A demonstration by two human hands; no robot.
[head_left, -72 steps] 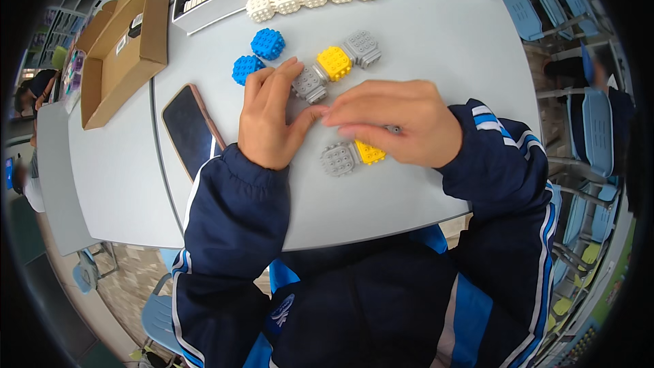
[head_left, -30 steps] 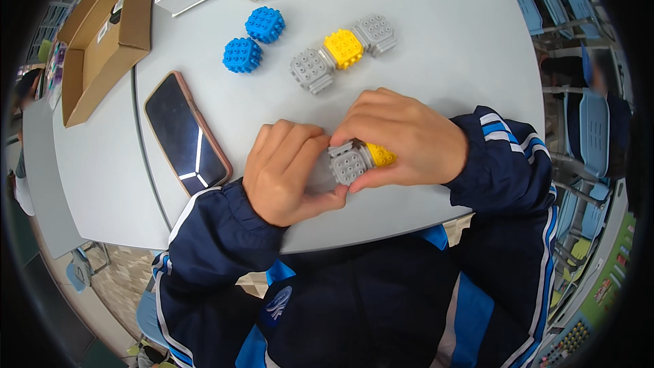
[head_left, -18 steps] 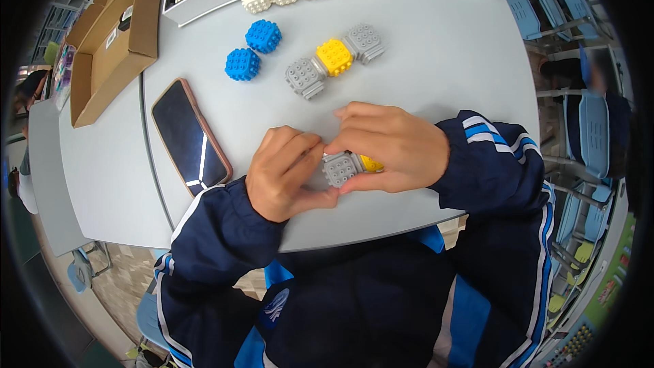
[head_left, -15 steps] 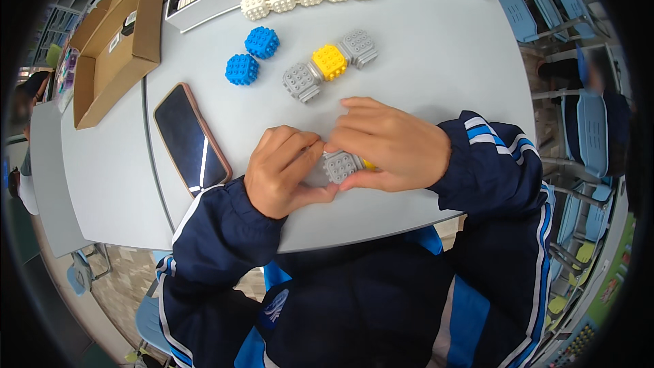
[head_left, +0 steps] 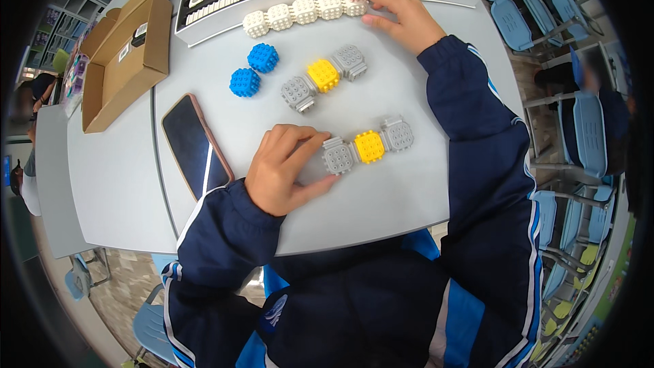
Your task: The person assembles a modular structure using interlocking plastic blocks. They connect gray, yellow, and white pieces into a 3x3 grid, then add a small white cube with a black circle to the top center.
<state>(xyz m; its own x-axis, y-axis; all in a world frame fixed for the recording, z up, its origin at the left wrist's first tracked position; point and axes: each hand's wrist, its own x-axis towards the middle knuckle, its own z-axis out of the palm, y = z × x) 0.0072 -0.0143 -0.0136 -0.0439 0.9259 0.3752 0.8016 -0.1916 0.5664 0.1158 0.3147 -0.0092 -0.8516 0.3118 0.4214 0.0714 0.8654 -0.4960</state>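
Crosswise, the nearer grey-yellow chain (head_left: 368,146) slants away rightward, left hand (head_left: 285,169) parted beside it, right hand (head_left: 400,16) perhaps pinching white blocks (head_left: 305,11).

A row of five white studded blocks (head_left: 305,11) is set end to end, angled slightly, toward the bench's (head_left: 402,191) far side. Nearer the front edge, a shorter slanted chain is laid: one yellow block (head_left: 369,146) is flanked by two grey blocks (head_left: 338,157).
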